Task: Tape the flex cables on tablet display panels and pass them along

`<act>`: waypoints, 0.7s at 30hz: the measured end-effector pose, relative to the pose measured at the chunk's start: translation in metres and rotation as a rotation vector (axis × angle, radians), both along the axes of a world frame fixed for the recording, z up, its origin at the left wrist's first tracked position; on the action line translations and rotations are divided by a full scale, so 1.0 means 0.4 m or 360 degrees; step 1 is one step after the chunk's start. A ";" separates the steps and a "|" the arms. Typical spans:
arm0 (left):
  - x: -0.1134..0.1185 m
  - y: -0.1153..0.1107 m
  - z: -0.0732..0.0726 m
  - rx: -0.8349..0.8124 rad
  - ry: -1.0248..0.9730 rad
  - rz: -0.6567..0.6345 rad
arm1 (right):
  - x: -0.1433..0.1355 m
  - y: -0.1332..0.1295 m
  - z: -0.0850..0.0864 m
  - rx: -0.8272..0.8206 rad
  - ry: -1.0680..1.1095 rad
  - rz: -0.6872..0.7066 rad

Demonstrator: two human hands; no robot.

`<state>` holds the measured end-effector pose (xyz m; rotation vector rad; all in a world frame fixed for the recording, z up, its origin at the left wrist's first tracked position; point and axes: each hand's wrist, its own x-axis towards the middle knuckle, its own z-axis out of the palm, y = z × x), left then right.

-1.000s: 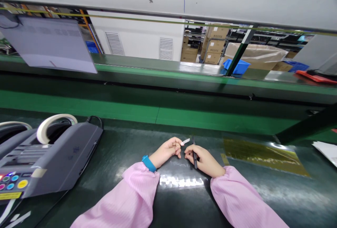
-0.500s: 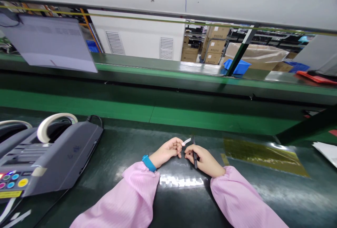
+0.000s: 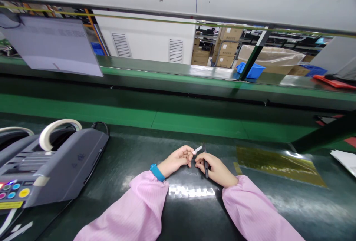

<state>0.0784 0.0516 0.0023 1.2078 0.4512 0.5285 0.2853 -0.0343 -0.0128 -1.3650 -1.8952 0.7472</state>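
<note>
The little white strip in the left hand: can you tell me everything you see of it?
The white strip is short and narrow, and looks like paper or tape; which, I cannot tell. Its lower end is held at the fingers of the left hand, which seem to hide part of it. The rest sticks out, slanting up and right toward the slim dark tool in the right hand. Whether its tip touches that tool is unclear.

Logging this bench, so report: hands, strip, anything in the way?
Left hand holding white strip. Right hand holding black tool. Yellow sheet off to the right, not between hands.
</note>
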 end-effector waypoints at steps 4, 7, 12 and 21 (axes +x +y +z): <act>0.001 0.000 0.001 -0.0005 0.0001 0.0004 | 0.000 0.000 0.000 0.0007 -0.0003 0.0000; 0.001 -0.001 0.000 -0.0008 -0.0002 0.0012 | 0.000 -0.001 -0.001 0.0009 -0.0005 -0.0003; 0.003 0.001 -0.006 -0.0014 -0.0009 0.0014 | 0.000 -0.001 -0.001 0.0012 -0.0009 0.0002; 0.006 0.002 -0.013 -0.0025 -0.0021 0.0028 | 0.000 0.000 -0.003 0.0020 -0.0006 -0.0003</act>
